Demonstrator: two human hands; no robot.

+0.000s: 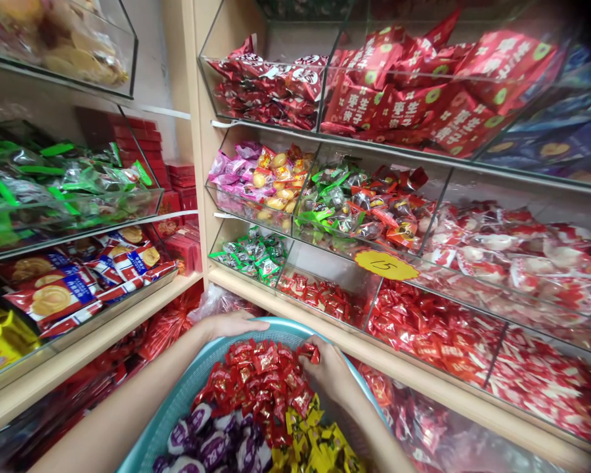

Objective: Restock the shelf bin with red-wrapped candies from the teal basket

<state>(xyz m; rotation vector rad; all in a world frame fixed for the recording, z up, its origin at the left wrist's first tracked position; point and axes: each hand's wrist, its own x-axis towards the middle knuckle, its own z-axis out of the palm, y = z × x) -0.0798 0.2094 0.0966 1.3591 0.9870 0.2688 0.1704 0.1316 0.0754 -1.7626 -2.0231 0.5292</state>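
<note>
A teal plastic basket [153, 414] is below me, holding wrapped candies in three groups. Red-wrapped candies [263, 371] lie at the far side, purple-and-white ones [219, 440] at the near left, and yellow-wrapped ones [315, 440] at the near right. With my left hand [234, 324] I grip the basket's far rim, fingers laid along it. My right hand [328, 364] is inside the basket at the right edge of the red pile. Its fingers are curled around red candy, part of which shows at the fingertips.
Shelves with clear bins rise ahead, holding red candies [325, 295], green-wrapped sweets [253, 253] and large red packets [404, 98]. A yellow price tag [387, 264] hangs from one bin. On the left are biscuit packs [69, 289]. Plastic bags [423, 420] lie under the shelf.
</note>
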